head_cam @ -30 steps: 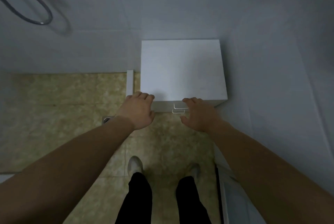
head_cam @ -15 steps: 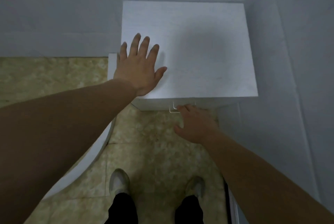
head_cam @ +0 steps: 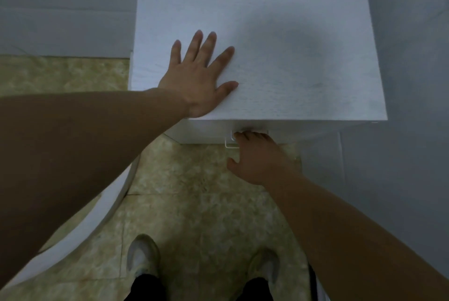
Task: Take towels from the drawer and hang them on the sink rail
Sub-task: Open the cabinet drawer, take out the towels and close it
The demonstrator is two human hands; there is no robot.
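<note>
Cabinet matt white, faint woodgrain; floor glossy mottled tile.

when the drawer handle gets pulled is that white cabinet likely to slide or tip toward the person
Possibly. The white cabinet looks like a small freestanding box on smooth floor tiles, so it may slide. The left hand is pressed flat on its top, probably bracing it. The right hand hooks a thin wire handle near the top front edge, so a hard pull might tilt it.

White cabinet stands on tan tiled floor; left hand flat on cabinet top
</note>
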